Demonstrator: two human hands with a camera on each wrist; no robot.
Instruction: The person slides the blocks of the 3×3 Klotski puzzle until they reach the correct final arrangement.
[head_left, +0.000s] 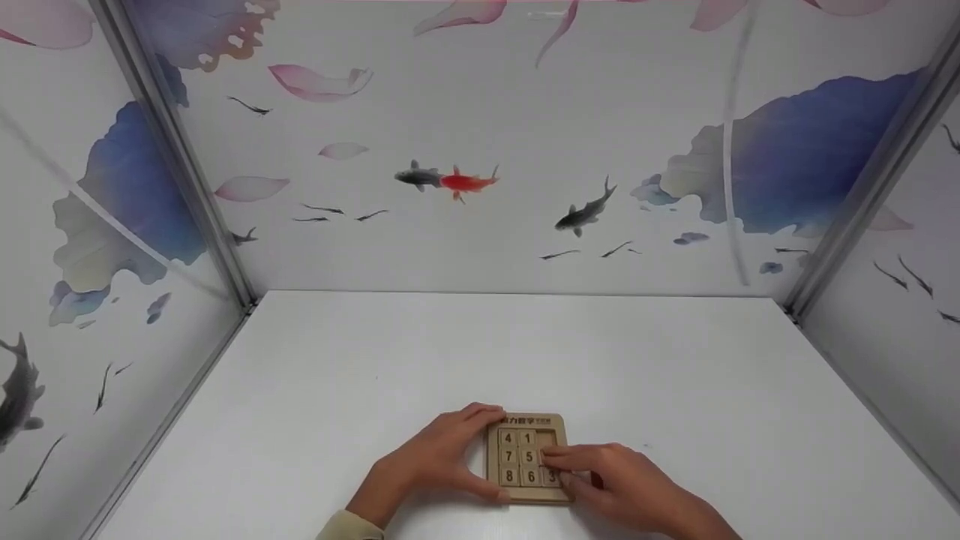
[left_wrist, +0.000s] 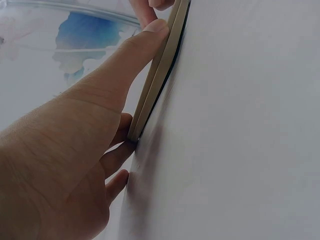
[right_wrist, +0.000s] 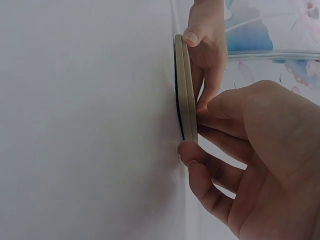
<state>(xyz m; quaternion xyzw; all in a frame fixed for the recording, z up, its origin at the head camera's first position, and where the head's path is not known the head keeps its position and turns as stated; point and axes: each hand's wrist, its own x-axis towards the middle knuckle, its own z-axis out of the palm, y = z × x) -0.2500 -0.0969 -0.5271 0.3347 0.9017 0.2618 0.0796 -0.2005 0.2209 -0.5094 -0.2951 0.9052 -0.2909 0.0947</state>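
Note:
A wooden number slide puzzle (head_left: 535,496) lies flat on the white table, its numbered side up. Tiles 4, 1, 7, 5, 8, 6 and part of 3 show, and the upper right slot is bare. My left hand (head_left: 442,454) grips the puzzle's left side, with the thumb at the near edge and fingers at the far corner. My right hand (head_left: 626,476) is over the puzzle's right side; its fingertips touch the face by the 5 and the 3. In the right wrist view, bent fingers (right_wrist: 202,182) rest by the puzzle's edge. The middle right tile is hidden.
White panels (head_left: 480,247) printed with fish, petals and blue leaves enclose the table (head_left: 450,345) at the back and both sides. Metal posts (head_left: 176,161) stand at the back corners.

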